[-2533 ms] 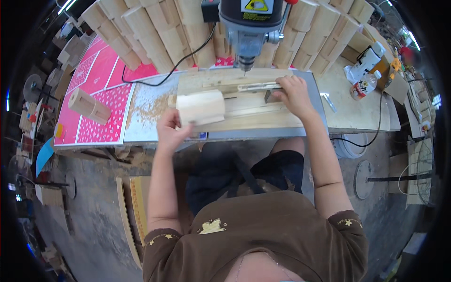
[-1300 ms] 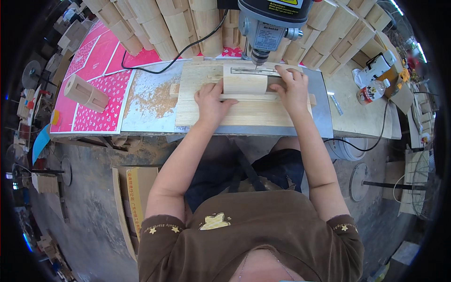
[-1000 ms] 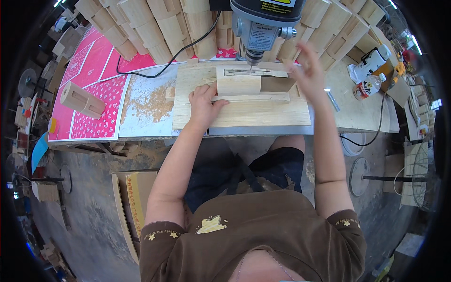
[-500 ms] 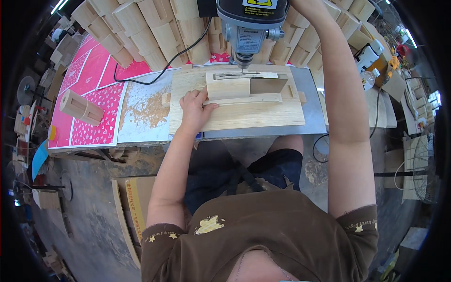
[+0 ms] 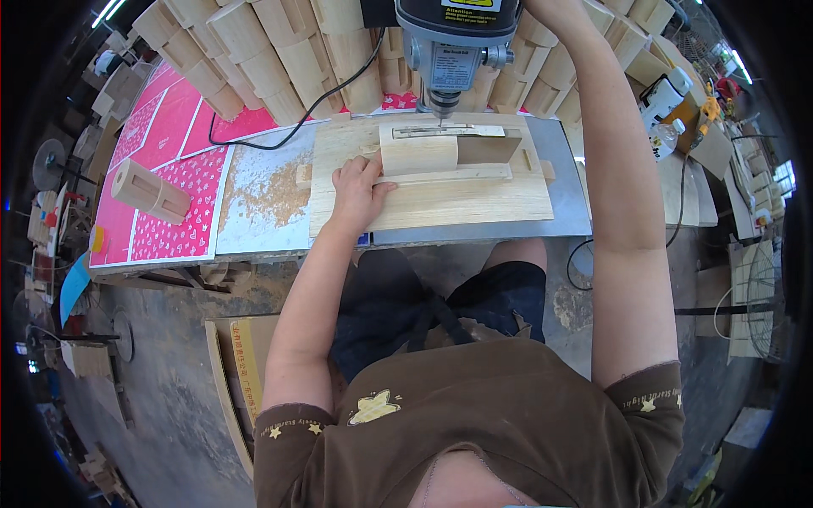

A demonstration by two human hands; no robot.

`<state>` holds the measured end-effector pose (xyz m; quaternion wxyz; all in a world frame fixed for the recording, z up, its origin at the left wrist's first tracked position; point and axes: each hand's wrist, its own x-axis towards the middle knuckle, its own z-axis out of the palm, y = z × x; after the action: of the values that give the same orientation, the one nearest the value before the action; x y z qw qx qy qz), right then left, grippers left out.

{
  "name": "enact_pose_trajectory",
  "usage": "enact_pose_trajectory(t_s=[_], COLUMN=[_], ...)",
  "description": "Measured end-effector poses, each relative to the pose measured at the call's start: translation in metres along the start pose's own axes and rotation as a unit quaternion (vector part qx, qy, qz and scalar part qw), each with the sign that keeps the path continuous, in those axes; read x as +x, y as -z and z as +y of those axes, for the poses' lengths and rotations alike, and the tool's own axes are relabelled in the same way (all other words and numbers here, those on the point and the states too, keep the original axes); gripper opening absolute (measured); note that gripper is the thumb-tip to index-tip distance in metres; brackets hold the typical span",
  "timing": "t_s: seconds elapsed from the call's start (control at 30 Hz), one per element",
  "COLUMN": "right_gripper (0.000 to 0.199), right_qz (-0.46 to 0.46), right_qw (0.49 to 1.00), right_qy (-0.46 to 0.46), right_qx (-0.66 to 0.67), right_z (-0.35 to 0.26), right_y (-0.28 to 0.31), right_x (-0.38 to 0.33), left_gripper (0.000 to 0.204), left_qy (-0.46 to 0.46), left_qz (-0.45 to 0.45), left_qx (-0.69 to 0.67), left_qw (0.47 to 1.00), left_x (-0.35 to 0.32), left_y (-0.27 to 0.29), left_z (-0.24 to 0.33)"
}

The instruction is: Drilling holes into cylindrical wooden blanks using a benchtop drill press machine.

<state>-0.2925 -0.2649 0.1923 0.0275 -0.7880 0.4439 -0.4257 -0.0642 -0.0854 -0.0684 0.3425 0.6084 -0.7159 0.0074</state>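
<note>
I read this as a drilling moment with one hand doing all the holding; the left hand [image 5: 357, 188] lies flat and spread, palm down, on the wooden jig board [image 5: 440, 199], its fingertips pressed against the left end of the rounded wooden block [image 5: 418, 154] that sits in the jig directly under the drill bit [image 5: 439, 112] of the drill press [image 5: 453, 42]; the right hand [image 5: 555, 7] is raised beside the press head and runs out of the top edge of the view, so I cannot tell whether it is open or closed on a feed lever, though I would guess the latter. The risks, as I judge them: the block is steadied by fingertip pressure alone, with no clamp that I can see, so a bit that bites could spin or kick it out of its seat; the fingers are close to the bit, so any such jerk could carry them towards it; the curved top of the block may let the tip wander off its mark; sawdust [image 5: 267, 182] lies just to the left on the table [image 5: 474, 230], and grit under the board could let the whole jig slide; the black power cord [image 5: 288, 127] trails near the board's left corner and could snag.
</note>
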Motion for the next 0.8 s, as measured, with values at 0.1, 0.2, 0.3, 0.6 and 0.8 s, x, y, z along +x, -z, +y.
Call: enact_pose_trajectory(t_s=[0.1,0.2,0.3,0.6,0.8], right_gripper=[0.039,0.042,0.04,0.044,0.049], right_qz=[-0.034,-0.004,0.039,0.073,0.027], right_qw=[0.999,0.991,0.971,0.958,0.962], right_qy=[0.019,0.035,0.001,-0.197,-0.229], right_qx=[0.002,0.126,0.236,0.194,0.145], right_z=[0.003,0.014,0.045,0.092,0.064], right_y=[0.003,-0.007,-0.017,-0.121,-0.111], right_x=[-0.002,-0.014,-0.046,-0.239,-0.233], left_gripper=[0.047,0.048,0.054,0.061,0.057], left_qy=[0.001,-0.008,0.002,0.093,0.063], left_qz=[-0.007,-0.002,-0.006,0.037,0.044], left_qx=[-0.002,0.001,-0.01,-0.228,-0.202], left_qw=[1.0,1.0,1.0,0.968,0.976], left_x=[0.001,0.001,0.001,0.009,0.01], left_y=[0.002,0.002,0.006,0.014,0.005], left_z=[0.002,0.001,0.004,0.018,0.014])
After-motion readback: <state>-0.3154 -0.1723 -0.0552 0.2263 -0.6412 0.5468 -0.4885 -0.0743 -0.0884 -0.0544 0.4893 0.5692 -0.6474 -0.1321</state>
